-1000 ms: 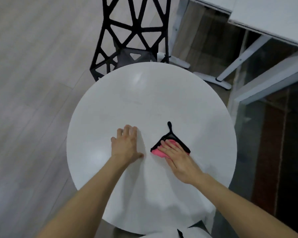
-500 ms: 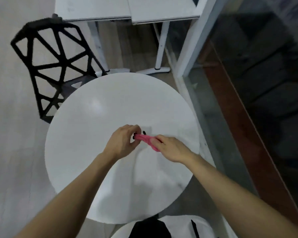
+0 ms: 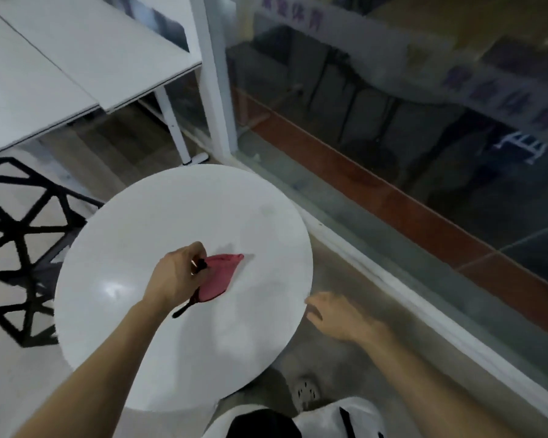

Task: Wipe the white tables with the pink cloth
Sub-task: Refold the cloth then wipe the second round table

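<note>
Left hand (image 3: 178,276) grip clenched on pink cloth (image 3: 219,276) w/ black trim, over middle of round white desk (image 3: 133,358). Right hand (image 3: 337,314) off desk's right edge, fingers loose, empty. Purple writing on glass (image 3: 494,90), too blurred to read.

both forearms are bare right up to the frame edge, no sleeves, no watch, no bands. the left hand (image 3: 178,276) and right hand (image 3: 339,314) carry no gloves or rings that show. down at the bottom edge, a white garment (image 3: 323,418) with black patches and a thin black stripe.
</note>
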